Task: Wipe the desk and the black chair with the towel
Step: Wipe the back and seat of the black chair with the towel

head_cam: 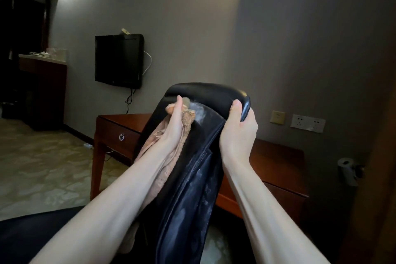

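Note:
The black chair [199,178] stands right in front of me, its shiny leather back facing me with wet streaks on it. My left hand [174,123] grips a pinkish-beige towel [166,165] and presses it against the upper left of the backrest; the towel hangs down along my forearm. My right hand [237,128] grips the top right corner of the backrest, thumb over the rim. Behind the chair stands the reddish-brown wooden desk [276,163], partly hidden by the backrest.
A black TV [119,60] hangs on the grey wall, cables trailing below it. A dark cabinet [42,83] with small items stands at left. Wall sockets [307,123] sit at right, a paper roll [346,163] below them. Patterned carpet [42,167] covers the floor.

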